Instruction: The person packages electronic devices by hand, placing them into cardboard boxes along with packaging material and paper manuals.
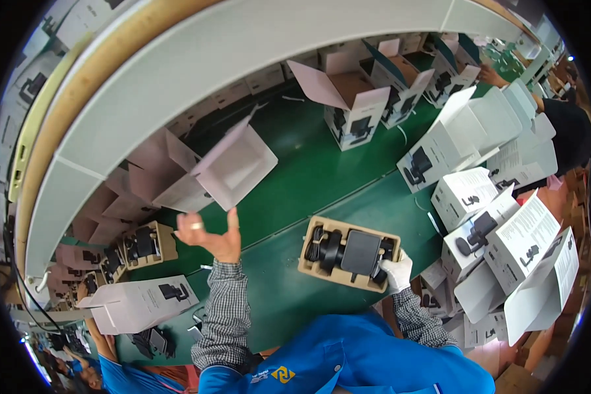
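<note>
My right hand [398, 272], in a white glove, grips the right end of a brown moulded cardboard tray [340, 278] above the green table. In the tray lie a black device with a square flat part [360, 252], a round black part [332, 249] and a coiled black cable [314, 244]. My left hand [215, 240] is bare, with a ring, and its fingers are spread with nothing in them. Just beyond its fingertips an open white box [240, 169] lies tilted, its opening toward me.
Several open white boxes [363, 117] stand at the back, and more white boxes [465, 197] crowd the right. Filled cardboard trays [152, 246] and a white box [144, 305] sit at left beside a co-worker's arm [102, 341]. A pale shelf beam [243, 43] arches overhead.
</note>
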